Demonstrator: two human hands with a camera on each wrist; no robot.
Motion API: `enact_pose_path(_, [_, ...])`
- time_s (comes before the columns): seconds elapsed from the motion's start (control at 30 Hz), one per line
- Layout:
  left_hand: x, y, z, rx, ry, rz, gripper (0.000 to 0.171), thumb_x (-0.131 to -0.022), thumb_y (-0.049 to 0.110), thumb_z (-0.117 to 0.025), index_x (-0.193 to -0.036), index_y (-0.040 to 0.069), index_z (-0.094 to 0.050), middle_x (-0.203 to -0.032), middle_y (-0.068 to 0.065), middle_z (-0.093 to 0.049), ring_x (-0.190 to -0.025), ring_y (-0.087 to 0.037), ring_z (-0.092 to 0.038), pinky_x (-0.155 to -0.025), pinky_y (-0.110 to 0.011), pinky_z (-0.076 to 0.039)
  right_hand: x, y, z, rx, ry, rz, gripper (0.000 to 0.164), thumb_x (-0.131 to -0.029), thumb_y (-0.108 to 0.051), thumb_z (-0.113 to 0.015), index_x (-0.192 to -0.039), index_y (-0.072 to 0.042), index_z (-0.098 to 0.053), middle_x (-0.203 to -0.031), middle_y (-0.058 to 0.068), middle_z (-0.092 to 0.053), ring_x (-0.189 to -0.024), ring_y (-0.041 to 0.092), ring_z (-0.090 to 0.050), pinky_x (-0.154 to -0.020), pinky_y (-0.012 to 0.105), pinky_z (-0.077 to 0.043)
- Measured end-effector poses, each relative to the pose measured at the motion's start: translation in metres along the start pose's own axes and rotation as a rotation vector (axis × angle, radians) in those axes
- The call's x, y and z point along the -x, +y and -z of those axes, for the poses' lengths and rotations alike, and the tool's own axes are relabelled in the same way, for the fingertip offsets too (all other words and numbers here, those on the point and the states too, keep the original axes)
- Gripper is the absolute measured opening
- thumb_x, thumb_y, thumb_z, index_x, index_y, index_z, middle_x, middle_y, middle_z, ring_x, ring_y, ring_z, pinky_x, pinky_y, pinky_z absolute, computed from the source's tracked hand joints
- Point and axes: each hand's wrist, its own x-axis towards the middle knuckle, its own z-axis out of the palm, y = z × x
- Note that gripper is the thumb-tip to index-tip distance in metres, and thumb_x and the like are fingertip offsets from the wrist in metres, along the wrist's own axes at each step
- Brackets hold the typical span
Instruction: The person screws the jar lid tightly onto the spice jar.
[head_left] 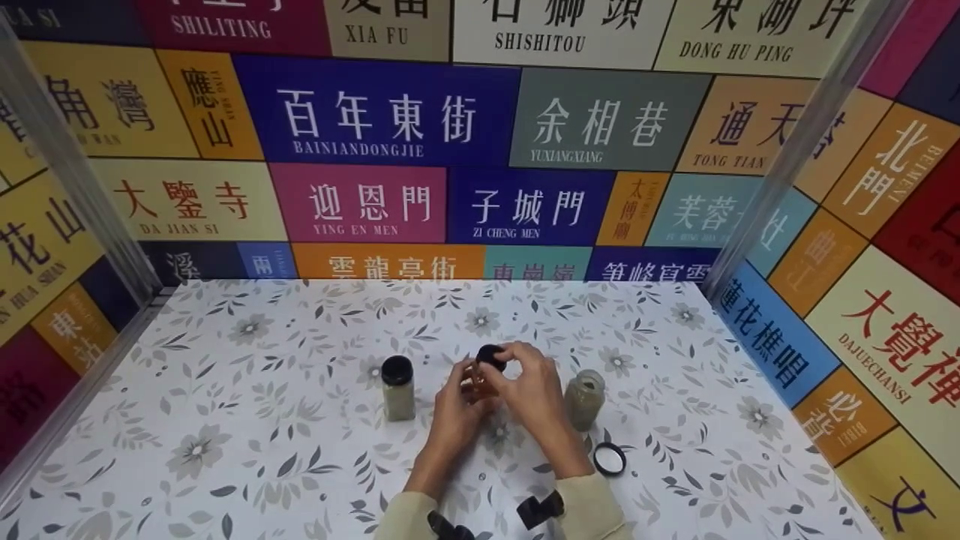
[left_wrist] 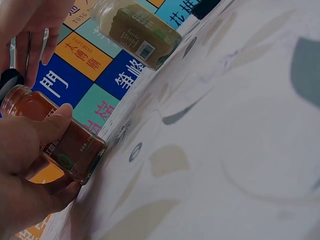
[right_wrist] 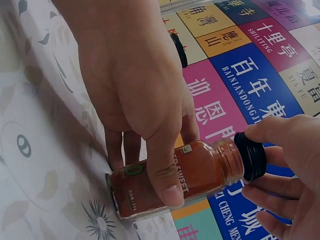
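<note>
My left hand (head_left: 462, 409) grips a glass jar of red-brown powder (right_wrist: 195, 170), its base against the table. The label reads "SWEET" in part. In my right hand (head_left: 534, 382) is a black screw lid (right_wrist: 251, 156), pinched by the rim between thumb and fingers. That lid sits slightly tilted at the jar's threaded mouth. Right of my hands stands an uncapped jar of greenish powder (head_left: 585, 401), also in the left wrist view. A black lid with a white inside (head_left: 610, 458) lies on the table near it. To the left is a capped jar of pale greenish powder (head_left: 399, 397).
A white table (head_left: 300, 337) with a grey leaf and flower print lies under everything. Behind it rises a wall of coloured panels (head_left: 375, 120) with Chinese lettering, and similar panels close off both sides. Dark straps (head_left: 540, 510) sit at my wrists.
</note>
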Motion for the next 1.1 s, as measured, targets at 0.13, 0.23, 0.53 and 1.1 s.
enact_pose_path(0.13, [-0.0004,-0.0006,0.0003,-0.024,0.005,-0.005,0.06,-0.081,0.004,-0.08,-0.134,0.006,-0.052,-0.126,-0.025,-0.064,-0.108,-0.036,-0.07,-0.088,-0.038,-0.06,0.0009,0.0012,-0.0016,0.028,-0.004,0.007,0.018,-0.082,-0.02,-0.083,-0.091,-0.009,-0.072,-0.101,0.007,-0.077,-0.098,0.027,-0.072,-0.088,0.043,-0.056])
enact_pose_path(0.23, [-0.0003,0.0,0.0013,-0.014,-0.001,-0.013,0.059,-0.081,0.002,-0.078,-0.134,0.005,-0.051,-0.124,-0.024,-0.065,-0.107,-0.035,-0.07,-0.088,-0.036,-0.06,0.0014,0.0008,-0.0034,0.034,-0.023,-0.011,0.019,-0.082,-0.021,-0.082,-0.094,-0.01,-0.072,-0.104,0.007,-0.076,-0.1,0.027,-0.07,-0.091,0.044,-0.054])
enact_pose_path(0.53, [0.002,0.0014,-0.0002,-0.01,0.004,-0.021,0.058,-0.082,-0.004,-0.075,-0.134,0.002,-0.05,-0.121,-0.025,-0.065,-0.101,-0.034,-0.072,-0.085,-0.032,-0.06,0.0044,0.0031,-0.0066,0.039,-0.057,-0.02,0.02,-0.084,-0.022,-0.081,-0.097,-0.01,-0.072,-0.107,0.007,-0.076,-0.101,0.028,-0.069,-0.093,0.048,-0.051])
enact_pose_path(1.1, [0.0001,0.001,-0.0003,-0.033,0.006,-0.029,0.058,-0.084,-0.002,-0.074,-0.136,0.0,-0.049,-0.123,-0.027,-0.063,-0.105,-0.036,-0.07,-0.088,-0.039,-0.06,0.005,0.0002,-0.0049,0.047,-0.066,-0.042,0.02,-0.084,-0.022,-0.081,-0.097,-0.009,-0.073,-0.109,0.007,-0.075,-0.104,0.029,-0.069,-0.094,0.045,-0.053])
